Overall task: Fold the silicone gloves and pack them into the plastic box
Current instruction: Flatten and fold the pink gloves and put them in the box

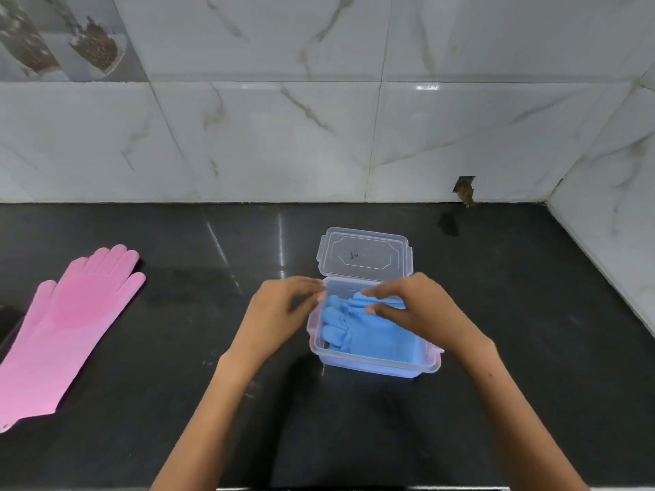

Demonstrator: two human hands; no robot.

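**A:** Both hands up close, what've they got?

**B:** Right hand (411, 306) pinches the folded blue glove (368, 331) inside the clear plastic box (375, 365). Left hand (280, 310), fingers loosely bent, touches the box's left rim.

**A:** Other glove?

**B:** Pink glove (60, 331) lies flat, far left on the black table (177, 402).

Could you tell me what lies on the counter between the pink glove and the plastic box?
In the head view, only the left hand and its forearm; otherwise bare black counter separates the pink glove from the plastic box.
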